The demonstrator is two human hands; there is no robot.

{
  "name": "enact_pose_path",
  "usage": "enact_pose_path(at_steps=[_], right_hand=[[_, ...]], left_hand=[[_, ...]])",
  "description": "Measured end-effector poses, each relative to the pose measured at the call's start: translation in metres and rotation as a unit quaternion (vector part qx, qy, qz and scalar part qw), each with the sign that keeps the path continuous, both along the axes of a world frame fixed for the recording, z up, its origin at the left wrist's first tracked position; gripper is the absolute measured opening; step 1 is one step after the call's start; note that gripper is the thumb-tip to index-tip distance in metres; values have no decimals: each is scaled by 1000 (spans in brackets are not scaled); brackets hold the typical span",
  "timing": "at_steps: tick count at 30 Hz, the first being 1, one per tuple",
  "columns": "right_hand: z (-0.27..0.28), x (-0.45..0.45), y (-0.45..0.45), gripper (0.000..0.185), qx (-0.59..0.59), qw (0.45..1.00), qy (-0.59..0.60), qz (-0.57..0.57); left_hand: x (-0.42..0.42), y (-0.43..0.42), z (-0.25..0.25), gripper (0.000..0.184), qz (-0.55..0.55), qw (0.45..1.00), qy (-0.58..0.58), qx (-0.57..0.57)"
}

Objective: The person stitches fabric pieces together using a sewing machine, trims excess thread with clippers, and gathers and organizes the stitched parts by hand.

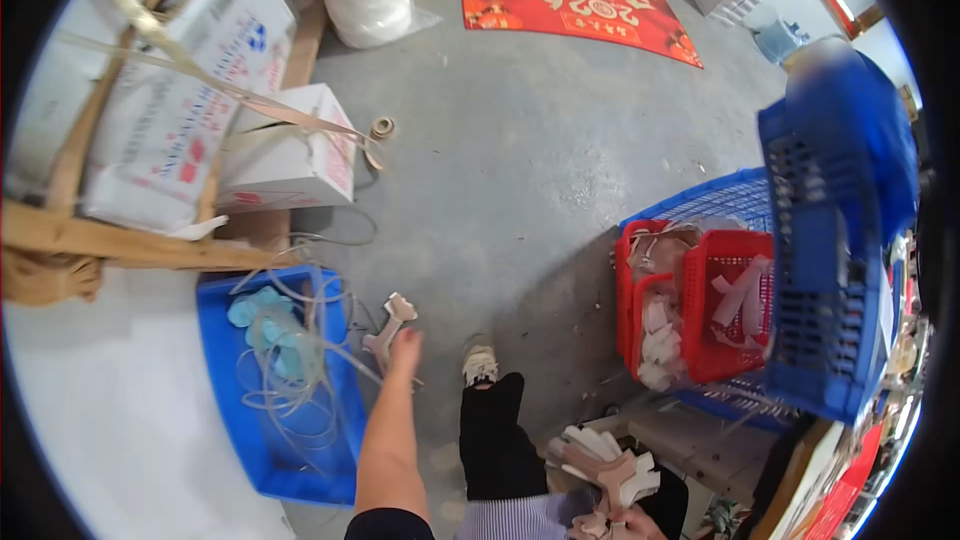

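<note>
- The pink-and-white piece (399,307) is out at my left hand (404,352), low over the floor (500,190) and just beside the blue bin (250,435); I can't tell whether it touches the floor.
- My left hand looks closed on the piece's near part, the forked end pointing away; the fingertips are hidden. A light pinch should do, since the piece looks soft and could crease.
- My right hand (637,523) grips a fanned bundle (605,465) of similar pieces near my lap. I'd keep that hold firm at the base, as the ends splay and one might slip out.
- Clear strands (318,325) loop over the bin and its teal pieces (262,312), close to my left wrist; best to lift clear of them so nothing snags.
- Farther right, red baskets (700,340) hold more pale pieces, well apart from my left hand.
</note>
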State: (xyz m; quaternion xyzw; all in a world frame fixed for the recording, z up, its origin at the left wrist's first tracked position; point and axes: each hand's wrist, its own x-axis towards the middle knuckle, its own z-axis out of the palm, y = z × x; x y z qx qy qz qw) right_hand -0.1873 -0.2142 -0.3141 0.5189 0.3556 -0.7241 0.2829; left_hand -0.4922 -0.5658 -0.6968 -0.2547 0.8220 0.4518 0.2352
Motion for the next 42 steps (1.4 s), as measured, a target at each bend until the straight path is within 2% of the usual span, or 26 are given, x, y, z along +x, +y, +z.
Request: enact_pose_path(at_steps=[3, 5, 7, 9, 11, 15, 16, 18, 20, 22, 24, 25, 26, 27, 28, 29, 30, 31, 32, 33, 34, 36, 37, 38, 40, 42], right_hand=[[-14, -3, 8, 47, -6, 996, -89, 10], [-21, -2, 16, 48, -12, 990, -144, 7], [-26, 2, 29, 48, -17, 983, -180, 6], [-35, 12, 36, 49, -22, 979, -202, -8], [-40, 24, 39, 50, -31, 978, -207, -28], [-32, 52, 33, 49, -26, 983, -165, -80], [-25, 56, 31, 47, -14, 986, -143, -89], [-12, 75, 27, 44, 18, 989, -86, -116], [-6, 98, 22, 38, 1, 991, -52, -124], [19, 115, 20, 36, 25, 987, -6, -159], [42, 116, 21, 34, -205, 900, 69, -378], [41, 126, 17, 27, -239, 868, 170, -401], [33, 143, 14, 21, -267, 827, 268, -417], [5, 170, 4, 15, -253, 820, 242, -452], [52, 156, 1, 20, -249, 781, 335, -465], [8, 184, -12, 23, -191, 820, 314, -439], [-7, 199, -21, 26, -112, 849, 336, -393], [-21, 213, -30, 29, -29, 871, 348, -346], [12, 221, -32, 32, 79, 875, 395, -269], [42, 223, -30, 34, 45, 880, 389, -268], [97, 232, -31, 34, -2, 883, 353, -308], [57, 250, -36, 35, -62, 856, 395, -327], [64, 257, -36, 35, -80, 861, 380, -329], [20, 254, -36, 36, -100, 829, 447, -320], [-26, 240, -39, 31, -75, 806, 491, -323], [8, 226, -27, 23, -203, 776, 522, -290]], left_hand=[[-4, -33, -61, 38, -201, 935, -18, -292], [-23, -21, -40, 36, -188, 948, -76, -247], [-8, -28, -104, 34, -219, 875, 23, -431], [-23, -15, -92, 30, -166, 890, -43, -423], [-30, -9, -82, 24, -255, 904, -155, -305], [22, 11, -75, 9, -276, 937, 112, -182], [33, 28, -47, 7, -307, 911, 231, -147], [45, 63, 37, 9, -378, 886, 238, -130], [53, 96, 114, 24, -404, 806, 416, -122], [56, 130, 186, 32, -399, 815, 419, 24], [56, 171, 277, 21, -501, 738, 451, 37], [66, 189, 316, 12, -582, 676, 451, 23], [81, 206, 348, 12, -598, 668, 439, 59], [96, 223, 379, 13, -614, 658, 425, 95], [114, 247, 419, 15, -546, 622, 497, 260], [142, 255, 477, 25, -599, 710, 335, 156], [168, 260, 495, 25, -621, 682, 351, 160], [188, 269, 501, 33, -547, 728, 271, 312], [214, 273, 506, 42, -456, 751, 173, 445], [229, 274, 477, 55, -407, 664, 285, 558], [227, 258, 467, 55, -425, 653, 291, 555], [226, 241, 461, 55, -634, 687, 238, 264], [244, 237, 484, 58, -636, 669, 261, 284], [263, 242, 520, 58, -641, 661, 270, 280], [311, 250, 604, 68, -767, 532, 347, 84], [351, 254, 645, 76, -822, 411, 385, -80]])
